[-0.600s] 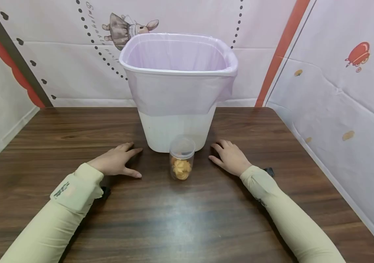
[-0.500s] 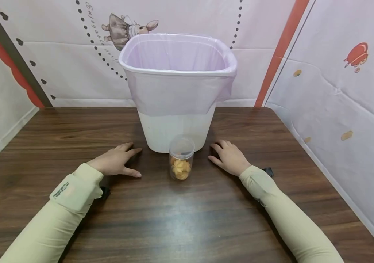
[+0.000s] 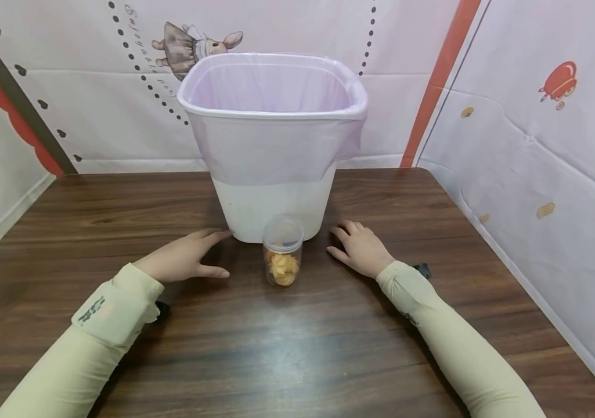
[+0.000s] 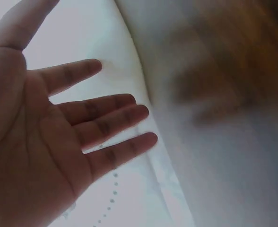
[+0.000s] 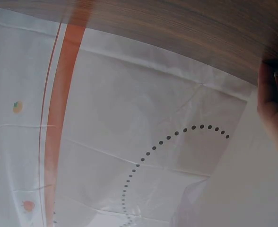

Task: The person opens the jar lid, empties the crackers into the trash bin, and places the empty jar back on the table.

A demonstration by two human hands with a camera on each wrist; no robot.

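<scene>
A clear lidded jar (image 3: 283, 252) with yellow piped cookies (image 3: 284, 268) inside stands upright on the table. Right behind it is a white bin (image 3: 271, 200) with a lilac bag (image 3: 281, 145) lining it and folded over its rim. My left hand (image 3: 184, 255) is to the left of the jar, thumb pointing at it and index fingertip close to the bin's base. In the left wrist view this hand (image 4: 49, 127) has straight, spread fingers and holds nothing. On the jar's other side, my right hand (image 3: 361, 249) lies palm down by the table, fingers relaxed. The right wrist view catches only its edge.
The dark wood table (image 3: 276, 348) ends at a printed white curtain (image 3: 125, 133) at the back. Another curtain (image 3: 537, 174) runs along the right side. The tall bin blocks the view of the table's back middle.
The head view has shifted a little, so the scene sits slightly further left. My left hand has moved slightly right toward the jar and bin. The right hand stays by the table.
</scene>
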